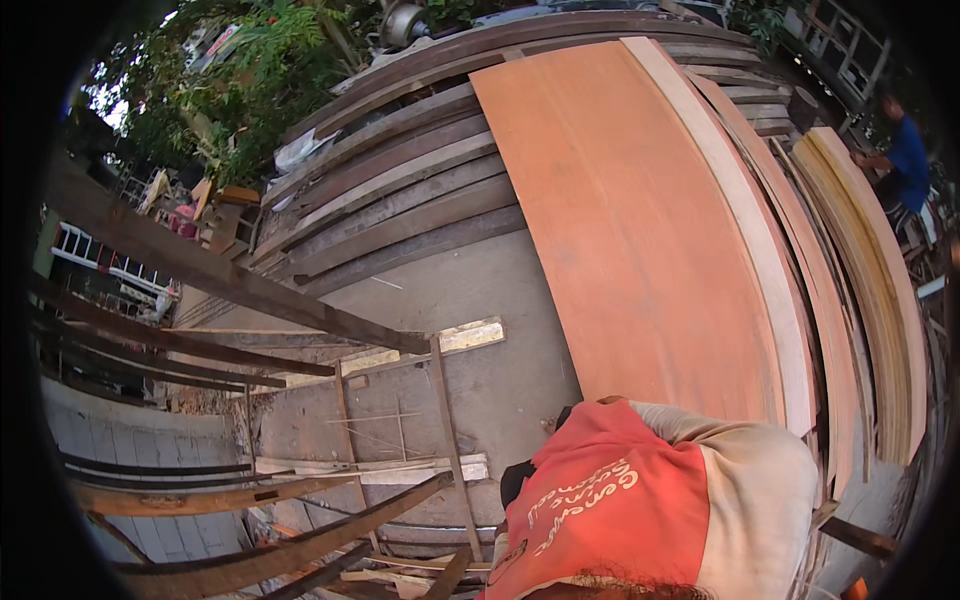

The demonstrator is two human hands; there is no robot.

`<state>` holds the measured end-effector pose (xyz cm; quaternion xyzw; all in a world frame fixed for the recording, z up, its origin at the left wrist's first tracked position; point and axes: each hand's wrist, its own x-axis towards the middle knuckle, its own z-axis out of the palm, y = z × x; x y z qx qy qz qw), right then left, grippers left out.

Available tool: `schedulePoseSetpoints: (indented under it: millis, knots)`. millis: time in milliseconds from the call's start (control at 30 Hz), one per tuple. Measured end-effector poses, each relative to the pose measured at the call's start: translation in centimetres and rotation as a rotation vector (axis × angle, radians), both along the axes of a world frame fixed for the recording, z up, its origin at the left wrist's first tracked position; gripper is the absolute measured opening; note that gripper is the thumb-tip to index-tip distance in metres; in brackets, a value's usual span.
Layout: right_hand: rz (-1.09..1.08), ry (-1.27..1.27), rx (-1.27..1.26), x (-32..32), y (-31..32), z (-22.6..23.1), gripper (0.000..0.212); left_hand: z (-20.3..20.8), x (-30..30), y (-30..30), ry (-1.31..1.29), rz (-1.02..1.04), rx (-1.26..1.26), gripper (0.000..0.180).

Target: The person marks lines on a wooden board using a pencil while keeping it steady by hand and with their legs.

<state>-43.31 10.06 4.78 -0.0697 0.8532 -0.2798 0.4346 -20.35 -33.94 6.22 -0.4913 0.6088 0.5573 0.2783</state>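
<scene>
Neither my left hand nor my right hand shows. A red and cream long-sleeved shirt (610, 490) on a bent torso fills the lower edge, with some dark hair below it. Whose body this is I cannot tell, and no hand shows at its sleeves. Directly beyond the shirt lies a large reddish-brown plywood sheet (640, 220), its near edge partly hidden by the torso. Paler sheets (735, 210) show along its right side, under or beside it.
Another stack of long boards (870, 290) stands at the right, with a person in a blue shirt (908, 160) beside it. Dark timber beams (400, 200) lie at the back left. A wooden frame (240, 290) crosses the left side above the concrete floor (450, 280).
</scene>
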Motion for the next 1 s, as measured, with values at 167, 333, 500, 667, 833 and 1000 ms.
schedulePoseSetpoints:
  millis: [167,333,500,667,833,1000]
  knots:
    - [-0.639,0.013,-0.028,9.5,0.5,2.4,0.038,-0.1,-8.1,-4.7,0.057,-0.57,0.042,0.022]
    - [-1.685,-0.048,-0.219,19.4,-2.8,7.1,0.021,-1.2,-18.2,-15.4,-0.036,-0.771,0.078,0.024]
    - [-2.102,-0.119,0.022,37.2,-15.3,8.6,0.027,-3.2,-30.4,-18.0,-0.144,-0.934,0.032,0.027]
    - [-2.079,-0.462,0.147,49.5,-33.2,8.6,0.028,-5.1,-38.7,-15.3,-0.293,-1.597,0.315,0.029]
    - [-2.202,-0.438,0.057,51.5,-40.9,8.6,0.028,-7.2,-37.0,-1.4,-0.16,-1.139,0.458,0.017]
    - [-2.324,-0.411,0.073,56.2,-40.7,8.1,0.029,-4.8,-19.2,13.8,0.122,-1.506,0.215,0.03]
